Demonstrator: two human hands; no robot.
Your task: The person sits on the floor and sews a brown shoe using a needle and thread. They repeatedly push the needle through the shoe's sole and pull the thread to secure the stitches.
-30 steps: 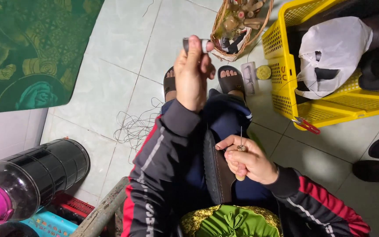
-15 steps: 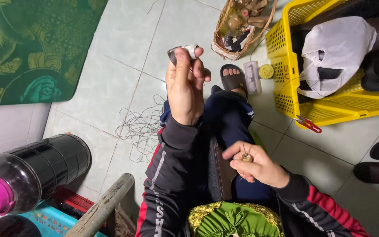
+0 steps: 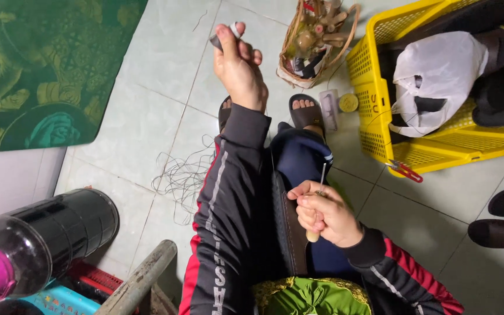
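the left hand [image 3: 239, 64] is raised over the tiled floor [image 3: 147, 116], fingers pinching a small grey spool [image 3: 224, 36]. the right hand [image 3: 325, 213] is closed around a wooden-handled awl [image 3: 316, 204] at the lap, beside a dark leather strip [image 3: 290, 227]. loose threads [image 3: 185, 175] lie left of the leg, a yellow basket [image 3: 380, 87] to the right.

The left hand [image 3: 239, 64] covers most of a small grey object [image 3: 220, 38], perhaps a spool. The right hand [image 3: 325, 213] hides most of the awl's wooden handle [image 3: 311, 235].
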